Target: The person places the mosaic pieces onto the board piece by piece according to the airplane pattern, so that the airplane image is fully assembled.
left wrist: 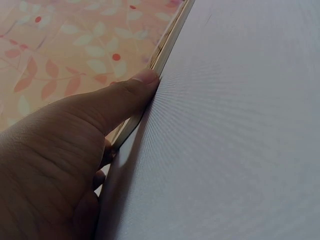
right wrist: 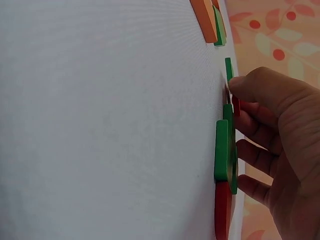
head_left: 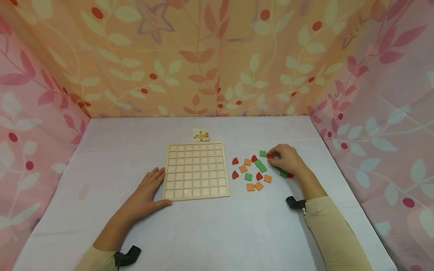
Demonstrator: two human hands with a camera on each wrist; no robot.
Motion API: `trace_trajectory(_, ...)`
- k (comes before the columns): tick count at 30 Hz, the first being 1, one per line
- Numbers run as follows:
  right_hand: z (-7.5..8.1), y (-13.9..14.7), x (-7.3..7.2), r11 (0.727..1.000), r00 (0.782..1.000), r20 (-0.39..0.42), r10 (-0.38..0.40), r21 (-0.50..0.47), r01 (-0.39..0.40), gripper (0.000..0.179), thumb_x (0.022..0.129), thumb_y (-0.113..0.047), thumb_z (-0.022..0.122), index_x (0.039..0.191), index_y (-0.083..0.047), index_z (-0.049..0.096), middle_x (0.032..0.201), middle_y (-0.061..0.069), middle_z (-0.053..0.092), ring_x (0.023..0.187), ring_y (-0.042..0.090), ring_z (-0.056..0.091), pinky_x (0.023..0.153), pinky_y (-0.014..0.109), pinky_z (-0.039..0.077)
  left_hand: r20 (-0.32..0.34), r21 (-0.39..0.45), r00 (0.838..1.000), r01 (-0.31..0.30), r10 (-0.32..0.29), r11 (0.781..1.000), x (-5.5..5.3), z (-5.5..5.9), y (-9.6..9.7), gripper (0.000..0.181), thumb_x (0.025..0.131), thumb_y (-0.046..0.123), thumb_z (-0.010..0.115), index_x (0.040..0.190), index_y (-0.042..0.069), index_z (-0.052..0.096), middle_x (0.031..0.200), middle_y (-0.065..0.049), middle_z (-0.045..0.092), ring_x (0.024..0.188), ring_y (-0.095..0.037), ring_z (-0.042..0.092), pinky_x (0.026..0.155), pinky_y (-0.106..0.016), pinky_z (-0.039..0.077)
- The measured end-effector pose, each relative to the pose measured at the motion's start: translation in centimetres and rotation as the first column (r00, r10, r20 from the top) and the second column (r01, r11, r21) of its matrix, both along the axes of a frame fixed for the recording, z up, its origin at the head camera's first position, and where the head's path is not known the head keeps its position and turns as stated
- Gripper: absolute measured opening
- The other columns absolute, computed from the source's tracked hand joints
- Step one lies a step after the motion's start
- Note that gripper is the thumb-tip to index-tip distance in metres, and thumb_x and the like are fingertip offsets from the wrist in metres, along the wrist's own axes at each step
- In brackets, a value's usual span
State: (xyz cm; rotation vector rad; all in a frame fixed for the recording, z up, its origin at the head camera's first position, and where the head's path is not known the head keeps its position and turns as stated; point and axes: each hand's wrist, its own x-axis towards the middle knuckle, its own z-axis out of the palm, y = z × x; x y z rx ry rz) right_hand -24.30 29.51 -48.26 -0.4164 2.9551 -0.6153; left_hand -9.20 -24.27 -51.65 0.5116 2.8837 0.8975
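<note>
Right hand [head_left: 288,160]: thumb and fingers pinched on a red piece [head_left: 269,156], beside a green square [head_left: 263,153]; left hand [head_left: 147,192]: fingers extended, touching the left side of the board [head_left: 196,175]. Between board and right hand, loose orange squares [head_left: 250,187] on the desk [head_left: 217,233]. Possible mishap: green pieces [right wrist: 221,150] near the remaining fingers knocked askew by a low sweep.

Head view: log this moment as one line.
left hand: touches board at left edge | right hand: pinches red piece | loose pieces: right of board | picture card: beyond board
</note>
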Motion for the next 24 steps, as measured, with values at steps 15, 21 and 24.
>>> trace_trajectory(15,2.0,-1.0,1.3,0.995,1.000,-0.009,-0.015,-0.102,0.014,0.029,0.091,-0.025,0.077,0.116,-0.011,0.075,0.113,0.010,0.069,0.110,0.029,0.055,0.103,0.055,0.048,-0.002,0.008,1.000,0.012,-0.012,1.000,0.1,-0.1,-0.2,0.116,0.078,0.064,0.080,0.161,0.003,0.028,0.171,-0.008,0.021,0.159,-0.033,0.009,0.131,-0.039,0.002)
trace_trajectory(21,3.0,-1.9,1.9,0.991,0.999,-0.036,0.019,-0.132,-0.024,0.027,0.092,-0.024,0.076,0.115,-0.011,0.074,0.113,0.009,0.069,0.112,0.029,0.056,0.104,0.055,0.047,0.002,0.007,1.000,0.009,-0.009,1.000,0.0,-0.1,-0.2,0.116,0.078,0.064,0.080,0.161,0.003,0.028,0.171,-0.008,0.021,0.159,-0.032,0.008,0.131,-0.040,0.002)
trace_trajectory(24,3.3,-2.5,2.1,0.989,0.998,-0.053,0.032,-0.142,-0.039,0.025,0.091,-0.023,0.076,0.114,-0.012,0.075,0.112,0.007,0.070,0.112,0.028,0.056,0.103,0.054,0.048,0.007,0.008,1.000,0.006,-0.006,1.000,0.0,-0.1,-0.2,0.115,0.078,0.064,0.080,0.162,0.004,0.028,0.171,-0.008,0.021,0.159,-0.032,0.008,0.131,-0.039,0.002)
